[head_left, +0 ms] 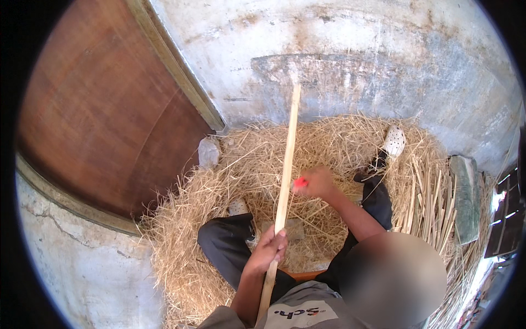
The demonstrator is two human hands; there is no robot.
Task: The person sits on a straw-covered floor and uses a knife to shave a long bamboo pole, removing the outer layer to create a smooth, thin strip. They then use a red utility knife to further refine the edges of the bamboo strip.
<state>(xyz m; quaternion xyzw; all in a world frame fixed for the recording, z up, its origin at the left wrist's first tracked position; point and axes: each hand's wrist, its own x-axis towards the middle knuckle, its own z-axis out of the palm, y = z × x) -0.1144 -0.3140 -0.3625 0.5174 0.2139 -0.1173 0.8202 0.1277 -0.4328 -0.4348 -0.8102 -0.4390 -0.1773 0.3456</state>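
A long, pale strip of wood or bamboo (289, 153) rises from my lap toward the wall, leaning slightly to the right at its far end. Around its lower part my left hand (268, 251) is closed, fingers wrapped over it. My right hand (318, 182), smeared by motion, is closed on a small red object (299, 183) right beside the strip's middle. What kind of object this is, and whether it touches the strip, I cannot make out. Dry, straw-like shavings (257, 159) lie thick beneath both hands and around my legs.
A stained wall (350, 71) stands ahead, with a brown door panel (109, 109) at the left. One pale stone (209, 152) sits near the door frame. Several thin sticks (419, 203) and a greenish slab (464, 203) lie at the right. My perforated white shoe (394, 140) rests on the shavings.
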